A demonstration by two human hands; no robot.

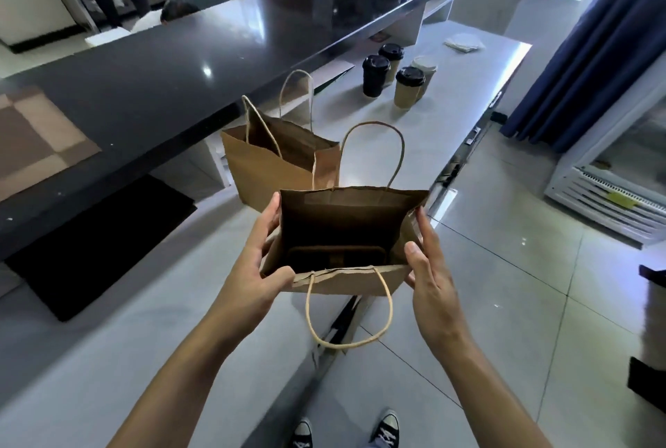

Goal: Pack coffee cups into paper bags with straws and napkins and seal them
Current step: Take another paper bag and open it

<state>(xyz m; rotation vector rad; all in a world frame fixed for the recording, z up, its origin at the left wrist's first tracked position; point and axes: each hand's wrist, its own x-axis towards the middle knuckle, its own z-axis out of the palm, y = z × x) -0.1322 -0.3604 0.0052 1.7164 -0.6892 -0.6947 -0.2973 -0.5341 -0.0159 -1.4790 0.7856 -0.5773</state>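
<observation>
steel counter (468, 116) bears cups (374, 74); both hands' grip holds paper bag (342, 224).

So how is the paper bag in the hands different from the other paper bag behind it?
The near bag is gripped at its sides by the left hand and right hand; the far bag stands untouched on the counter. The near bag's front handle flops down; the far bag's handles stand up. Both are brown paper, open-topped, with no cups inside that can be seen.

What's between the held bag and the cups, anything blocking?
The second paper bag stands open on the counter, just beyond the held bag gripped by the left hand and right hand. The cups sit farther back right; the route right of it looks clear.
</observation>
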